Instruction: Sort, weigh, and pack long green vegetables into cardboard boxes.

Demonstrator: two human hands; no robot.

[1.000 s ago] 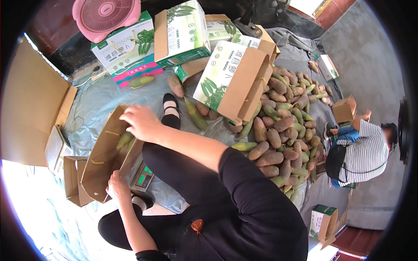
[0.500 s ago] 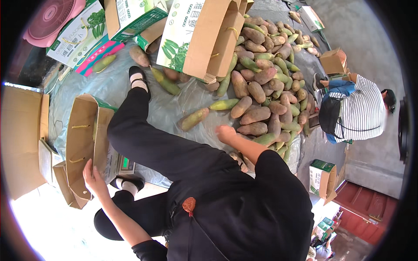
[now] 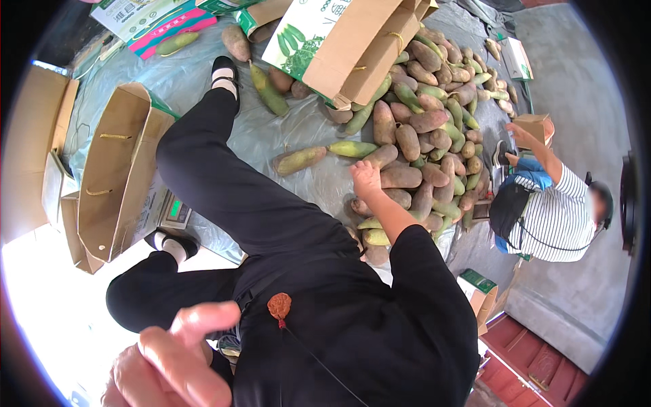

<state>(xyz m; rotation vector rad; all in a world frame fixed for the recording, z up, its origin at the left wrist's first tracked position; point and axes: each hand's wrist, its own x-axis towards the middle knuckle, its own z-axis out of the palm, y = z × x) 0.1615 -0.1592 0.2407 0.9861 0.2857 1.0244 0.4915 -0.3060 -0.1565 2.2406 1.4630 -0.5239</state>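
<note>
My right hand (image 3: 367, 179) is at the near-left edge of a large heap of red-brown and green radishes (image 3: 408, 141). Its fingers are slightly apart, with nothing seen in them. Just beyond the fingertips lies a brownish radish (image 3: 382, 157); whether they touch it I cannot tell. My left hand (image 3: 173, 359) is raised close to the camera at lower left, thumb and fingers bent but apart, holding nothing. At left, an open cardboard carton (image 3: 115, 146) with cord handles stands on a scale with a lit green display (image 3: 175, 209).
Another open carton (image 3: 359, 51) stands tilted against the heap's far side. Single radishes (image 3: 299, 161) lie on the plastic sheet (image 3: 261, 183) between my leg and the heap. At right, a person in a striped shirt (image 3: 548, 217) sits with one arm raised. A smaller carton (image 3: 478, 295) stands nearer.
My left hand has left the carton's edge and come up toward the camera. My right hand has moved slightly up and right, closer to the heap. The other person has lifted an arm.
</note>
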